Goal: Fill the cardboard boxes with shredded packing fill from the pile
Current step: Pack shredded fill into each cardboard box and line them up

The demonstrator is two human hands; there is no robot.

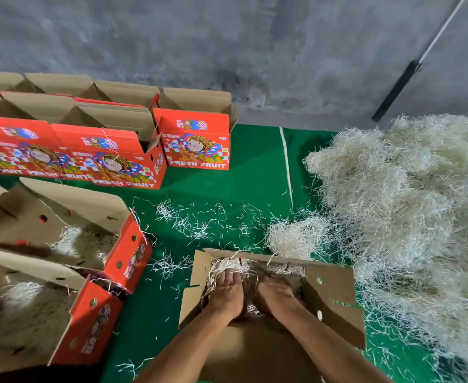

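An open cardboard box point(329, 299) sits on the green mat right below me, with pale shredded fill point(227, 265) inside it. My left hand point(227, 293) and my right hand point(273, 293) are both down in the box, palms flat on the fill, side by side. The big pile of shredded fill point(401, 203) lies on the floor to the right, its edge touching the box. Two red boxes at the left, the nearer point(89, 322) and the farther point(128, 252), hold fill.
Rows of open red "Fresh Fruit" boxes point(197, 142) stand at the back left against the grey wall. Loose shreds point(199, 219) are scattered over the green mat point(255, 161). A black-handled pole point(398, 87) leans on the wall at the upper right.
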